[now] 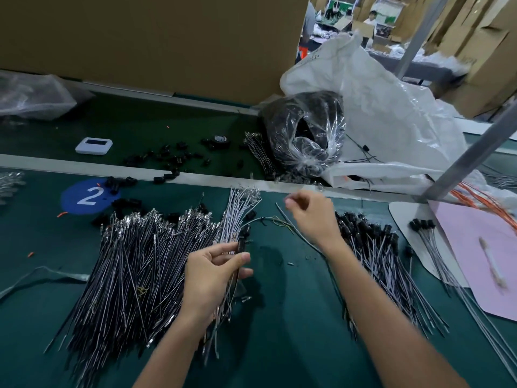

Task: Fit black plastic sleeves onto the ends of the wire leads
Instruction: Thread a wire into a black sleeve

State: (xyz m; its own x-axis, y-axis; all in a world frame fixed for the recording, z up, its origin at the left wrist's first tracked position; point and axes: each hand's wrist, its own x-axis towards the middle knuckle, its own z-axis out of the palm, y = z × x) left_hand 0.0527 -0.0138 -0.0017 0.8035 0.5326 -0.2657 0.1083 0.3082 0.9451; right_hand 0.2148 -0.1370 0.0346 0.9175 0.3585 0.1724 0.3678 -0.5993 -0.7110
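A big heap of black wire leads [134,264] with metal terminals lies on the green bench at the left. My left hand [215,273] grips a black plastic sleeve [242,242] together with a small bunch of leads at the heap's right edge. My right hand [310,214] hovers farther right with its fingers curled; whether it holds anything is blurred. A fan of white leads [237,208] spreads out above my left hand. Sleeved leads [375,247] are piled to the right of my right wrist. Loose black sleeves [167,158] are scattered behind.
A clear bag of black parts [305,133] and a large white bag [391,121] sit at the back right. A pink sheet [481,247] lies at right, crossed by a slanted metal post [470,155]. A white device [93,146] and blue "2" sticker [89,196] are at left.
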